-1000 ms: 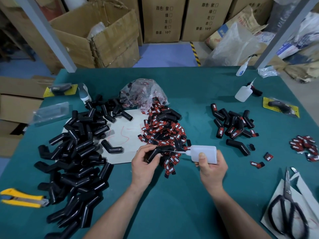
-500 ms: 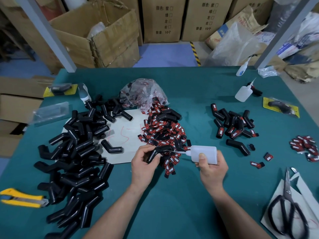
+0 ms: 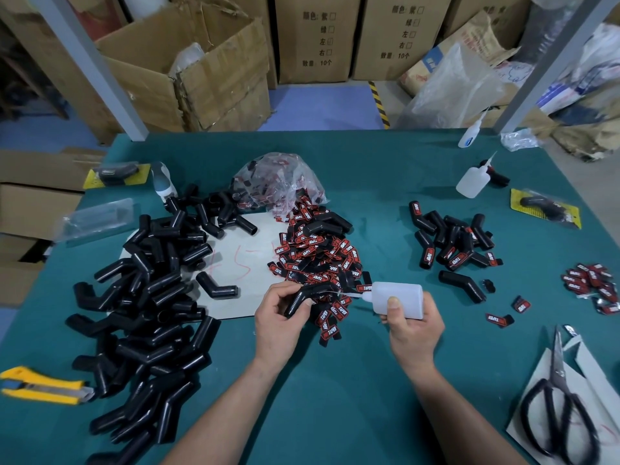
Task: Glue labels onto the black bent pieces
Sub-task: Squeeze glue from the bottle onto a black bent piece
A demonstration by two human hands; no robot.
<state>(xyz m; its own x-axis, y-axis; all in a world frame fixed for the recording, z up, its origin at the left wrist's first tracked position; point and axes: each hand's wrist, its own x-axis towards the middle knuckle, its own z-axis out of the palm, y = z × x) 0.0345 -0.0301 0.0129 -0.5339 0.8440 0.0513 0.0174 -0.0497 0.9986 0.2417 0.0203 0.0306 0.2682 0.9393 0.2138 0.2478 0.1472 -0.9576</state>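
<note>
Left hand [image 3: 278,317] fingers curled round black bent piece [image 3: 303,293]. Right hand [image 3: 416,327] grips glue bottle [image 3: 399,295], nozzle at piece. Green worktop [image 3: 335,397] shows between forearms to near edge.

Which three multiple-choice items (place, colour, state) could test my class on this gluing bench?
1. Where do the scissors lie? A) far left corner B) near right, on white card C) on the label pile
2. What colour is the utility knife? A) red B) white C) yellow
3. What is the left hand doing? A) gripping a black bent piece B) resting flat C) holding scissors

1B: they lie on card at the near right; 2C: its body is yellow; 3A: its fingers curl round the piece while the right hand holds the glue bottle.
</note>
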